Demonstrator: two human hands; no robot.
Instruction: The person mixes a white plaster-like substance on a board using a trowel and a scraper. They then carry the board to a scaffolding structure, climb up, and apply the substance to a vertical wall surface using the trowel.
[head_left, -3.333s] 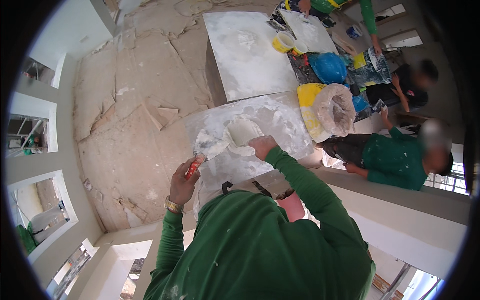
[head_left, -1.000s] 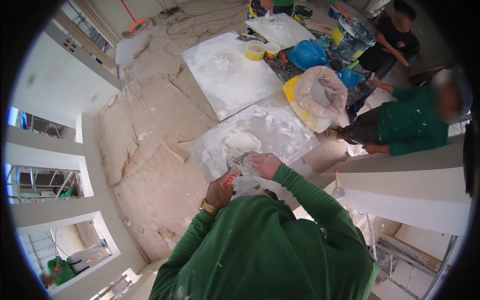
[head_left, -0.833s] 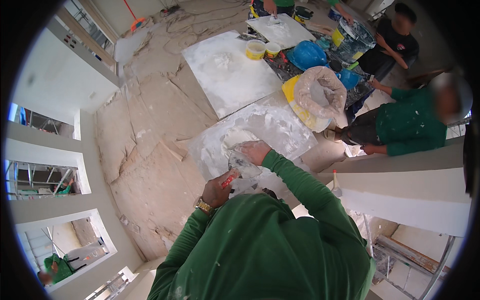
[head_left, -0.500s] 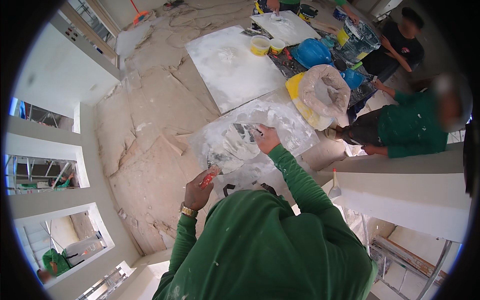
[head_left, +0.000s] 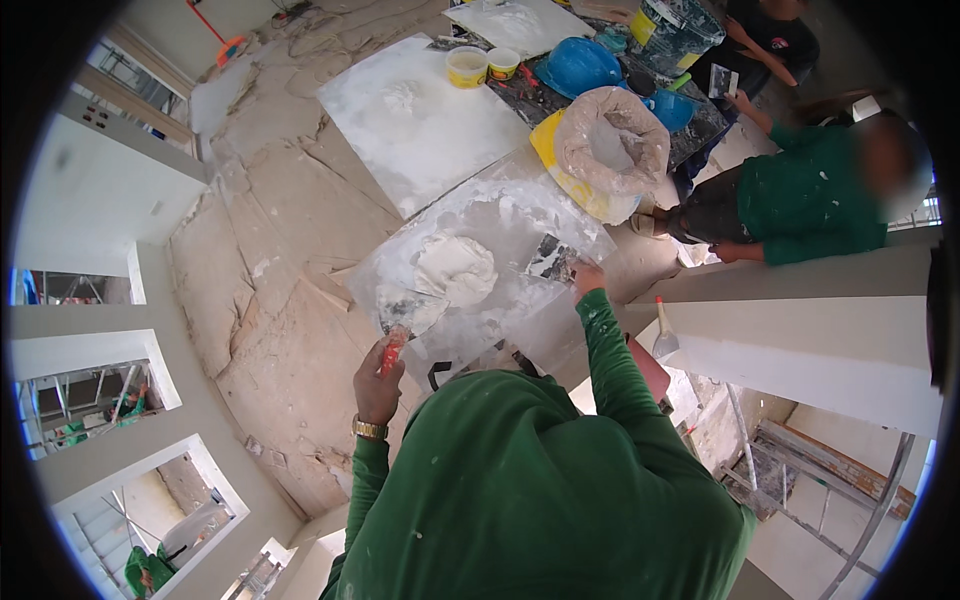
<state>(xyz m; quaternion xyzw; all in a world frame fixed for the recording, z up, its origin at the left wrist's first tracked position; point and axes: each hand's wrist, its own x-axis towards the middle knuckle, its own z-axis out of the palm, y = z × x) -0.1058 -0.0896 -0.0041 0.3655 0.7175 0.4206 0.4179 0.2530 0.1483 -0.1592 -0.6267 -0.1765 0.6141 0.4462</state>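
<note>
Head view. L grip (head_left: pixel 378 375): fingers closed round red handle of scraper (head_left: pixel 394 352), at near L edge of near board (head_left: pixel 490 330). Blade smeared w/ white paste, pointing far & slightly R. Gold-col. watch (head_left: pixel 371 430) on same wrist. R grip (head_left: pixel 588 278): closed on near R end of flat dark blade (head_left: pixel 550 257), white-streaked, over R part of same board; can't tell if blade touches surface.

Paste mound (head_left: pixel 455 268), off-white, roundish, on board approx. mid to L, betw. the two tools; well apart from R blade. Scraper blade right by its near L side, contact unclear. Rest of board streaked w/ residue.

Just beyond: far board (head_left: pixel 430 130), white, powdery. Far R of near board: yellow & white bag (head_left: pixel 600 190), brownish mouth rolled wide. Further off: 2 yellow tubs, larger (head_left: pixel 467 70) L of smaller (head_left: pixel 503 64); blue rounded thing (head_left: pixel 580 68); dark bucket (head_left: pixel 680 35) w/ yellow patch.

R side: co-worker in green top (head_left: pixel 800 195), small flat tool (head_left: pixel 722 82) in one hand. Clear-ish bottle (head_left: pixel 664 335), red tip, on R ledge.
</note>
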